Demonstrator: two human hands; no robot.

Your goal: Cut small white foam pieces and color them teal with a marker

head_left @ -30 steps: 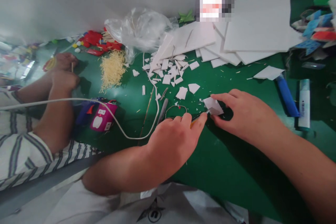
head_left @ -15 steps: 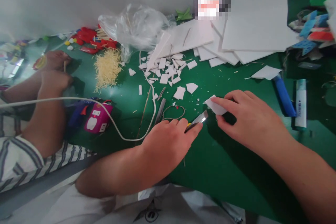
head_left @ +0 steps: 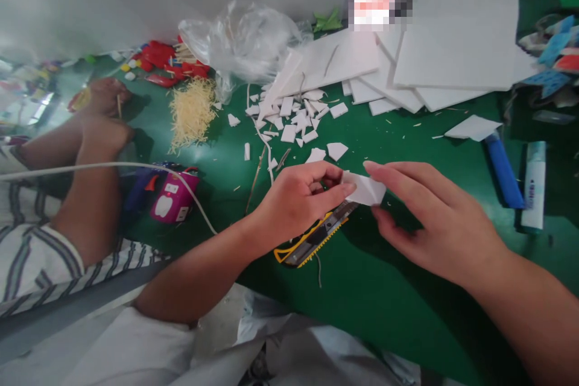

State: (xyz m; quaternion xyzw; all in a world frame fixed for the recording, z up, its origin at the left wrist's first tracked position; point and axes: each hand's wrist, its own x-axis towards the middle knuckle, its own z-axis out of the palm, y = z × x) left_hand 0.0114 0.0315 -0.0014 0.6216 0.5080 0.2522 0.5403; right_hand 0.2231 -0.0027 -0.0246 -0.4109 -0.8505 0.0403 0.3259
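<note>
A small white piece of foam board [head_left: 365,189] is pinched between the thumb and fingers of my left hand [head_left: 303,199]. My right hand [head_left: 446,223] is open around the piece's right end, thumb and index finger apart; whether a fingertip touches it I cannot tell. Below my left hand a yellow and black utility knife [head_left: 316,238] lies on the green table [head_left: 362,295], its blade end pointing toward the foam piece. Several white foam scraps [head_left: 289,132] are heaped just beyond, with one loose scrap [head_left: 337,151] close to my left fingers.
White foam sheets [head_left: 456,42] are stacked at the back, beside a clear plastic bag [head_left: 248,42]. A blue tube-shaped thing [head_left: 504,169] and a white glue stick [head_left: 534,187] lie at right. At left are a purple box [head_left: 174,196], a white cable [head_left: 90,166], pale shreds [head_left: 192,111] and another person's hands [head_left: 108,114].
My left hand has let go of the utility knife, which now lies on the table, and has taken hold of the foam piece. My right hand's fingers have spread off the piece.
</note>
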